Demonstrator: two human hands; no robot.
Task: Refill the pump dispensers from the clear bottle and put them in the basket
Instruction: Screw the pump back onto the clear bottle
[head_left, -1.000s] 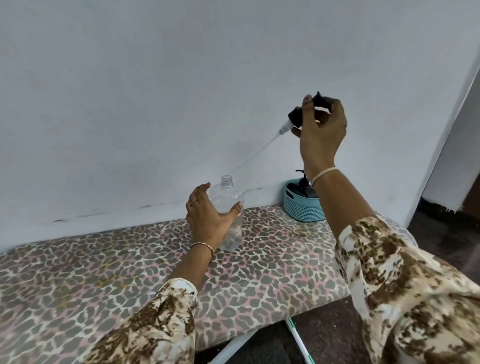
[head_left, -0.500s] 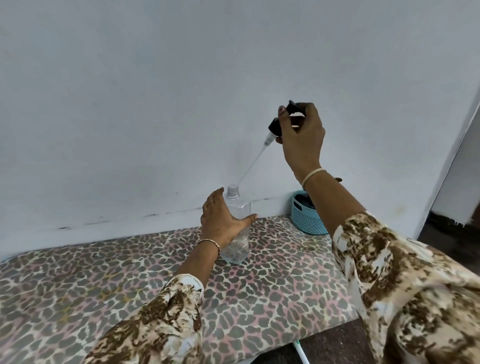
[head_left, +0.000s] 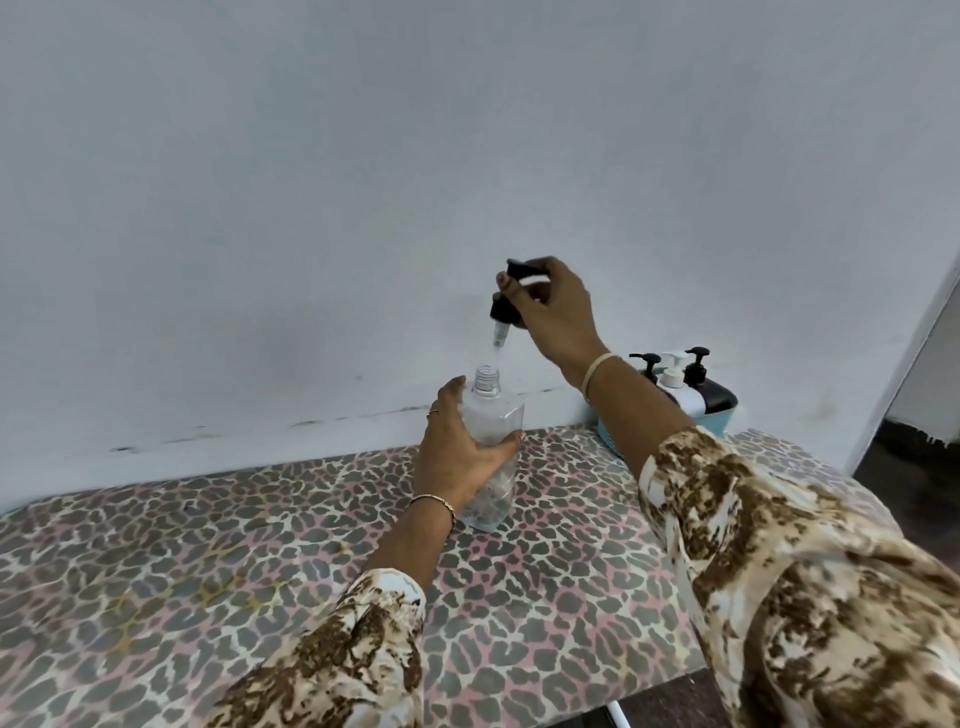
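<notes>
A clear square bottle (head_left: 500, 415) stands upright on the leopard-print surface (head_left: 208, 561), its threaded neck uncapped. My left hand (head_left: 457, 447) grips its body. Directly above the neck, my right hand (head_left: 550, 312) pinches a black pump head (head_left: 505, 307). The pump's clear tube points down and its lower part is inside the bottle's mouth. A teal basket (head_left: 724, 418) sits at the back right against the wall. It holds three pump dispensers (head_left: 685, 382), two dark and one white. My right forearm hides most of the basket.
A white wall (head_left: 363, 182) rises right behind the surface. The surface's front edge runs along the lower right, with dark floor (head_left: 914, 467) beyond it and a wall corner at the far right.
My right hand has come down and left with the pump head, and the tube has gone from slanted to nearly vertical and into the bottle's neck. My left hand keeps its grip.
</notes>
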